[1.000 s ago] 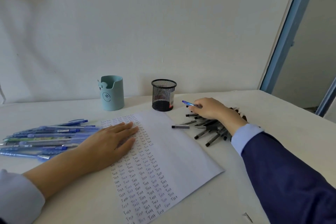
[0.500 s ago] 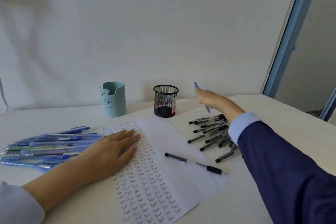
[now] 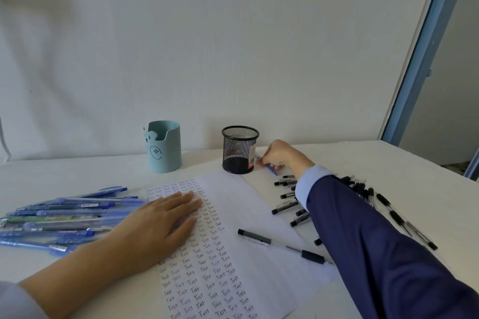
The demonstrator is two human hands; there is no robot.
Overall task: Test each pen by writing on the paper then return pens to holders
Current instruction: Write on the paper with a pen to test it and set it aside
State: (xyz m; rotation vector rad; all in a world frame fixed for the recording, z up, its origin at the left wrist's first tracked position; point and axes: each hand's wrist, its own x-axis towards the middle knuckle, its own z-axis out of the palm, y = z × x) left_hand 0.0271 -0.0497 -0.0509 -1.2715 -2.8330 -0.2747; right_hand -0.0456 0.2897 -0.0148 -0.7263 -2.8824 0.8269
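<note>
The right hand pinches a blue pen just beside the black mesh holder, near the white tabletop's far edge.
The left hand lies flat, fingers straight, on the paper, which is filled with handwritten "Test". 1 black pen lies on the sheet, with loose black pens toward the right edge and blue pens toward the left. A smooth teal holder with a bear face stands by the plain wall.

The left hand lay flat, palm down, fingers straight and close together, with the bare forearm angled in from the lower left. The sleeved right arm was extended forward. The right hand was curled, its fingers pinching a blue pen.
</note>
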